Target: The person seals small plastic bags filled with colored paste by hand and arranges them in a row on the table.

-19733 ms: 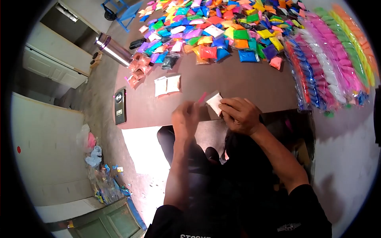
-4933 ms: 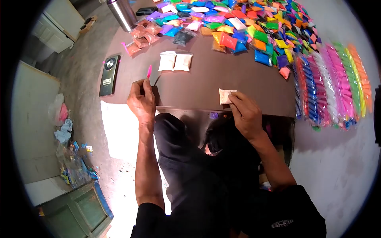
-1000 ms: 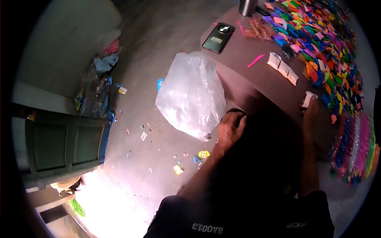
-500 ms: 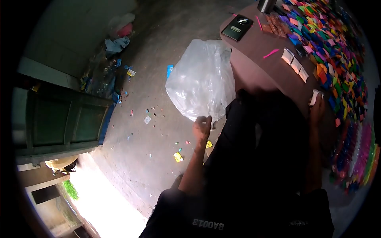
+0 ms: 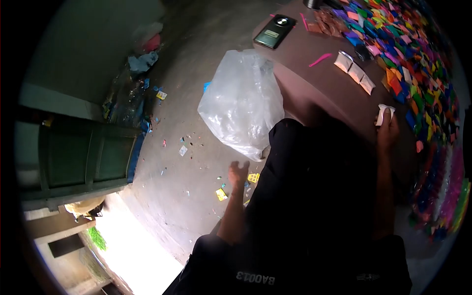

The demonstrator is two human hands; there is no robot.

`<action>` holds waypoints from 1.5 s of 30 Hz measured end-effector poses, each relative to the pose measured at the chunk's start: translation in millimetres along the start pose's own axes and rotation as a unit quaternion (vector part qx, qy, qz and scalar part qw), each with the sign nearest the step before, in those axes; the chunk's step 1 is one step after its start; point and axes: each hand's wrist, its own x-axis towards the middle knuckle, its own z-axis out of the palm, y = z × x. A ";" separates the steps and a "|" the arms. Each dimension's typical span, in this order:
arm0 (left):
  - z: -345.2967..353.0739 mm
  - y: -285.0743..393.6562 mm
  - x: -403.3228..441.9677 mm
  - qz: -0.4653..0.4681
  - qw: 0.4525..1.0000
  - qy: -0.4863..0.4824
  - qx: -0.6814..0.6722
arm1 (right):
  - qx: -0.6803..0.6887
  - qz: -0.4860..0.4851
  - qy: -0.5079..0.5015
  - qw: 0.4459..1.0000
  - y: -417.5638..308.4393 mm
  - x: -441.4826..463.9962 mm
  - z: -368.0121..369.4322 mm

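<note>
My left hand (image 5: 239, 172) hangs over the floor beside my leg, with its thumb and fingers apart and nothing in them. Just above it stands a large clear plastic bag (image 5: 241, 103), apart from the hand. At the table's edge, my right hand (image 5: 389, 130) is closed on a small white packet (image 5: 385, 113). A joined strip of several pale packets (image 5: 354, 72) lies on the brown table (image 5: 314, 81), up and left of that hand. To its right spreads a big pile of small colourful packets (image 5: 427, 93).
On the table are a dark phone (image 5: 275, 32), a pink plastic stick (image 5: 320, 60), reddish-brown packets (image 5: 327, 23) and a metal cup (image 5: 311, 4). Litter, including a yellow wrapper (image 5: 221, 194), dots the floor. A green door (image 5: 88, 152) stands at left.
My left hand has let go of the plastic bag and moved down, away from its edge. My right hand still has the white packet, which now shows more upright. The view has shifted slightly.
</note>
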 end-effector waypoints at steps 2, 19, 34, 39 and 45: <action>-8.1 28.1 19.0 0.135 0.984 0.115 0.034 | -0.011 0.003 -0.008 1.000 -9.3 -8.8 -1.2; -47.4 179.0 224.7 0.244 0.911 0.215 0.255 | -0.084 -0.023 0.005 0.996 3.4 -23.5 -8.2; -76.8 240.5 275.8 -0.051 0.825 -0.104 -0.553 | -0.073 -0.031 0.041 0.996 -22.4 -24.2 -1.2; -94.7 290.7 257.1 -0.024 0.713 -0.091 -0.695 | -0.085 -0.045 0.023 0.995 -16.0 -25.3 -3.1; -95.8 283.3 286.9 0.048 0.745 -0.099 -0.657 | -0.066 -0.009 0.038 0.997 -9.8 -27.7 -2.2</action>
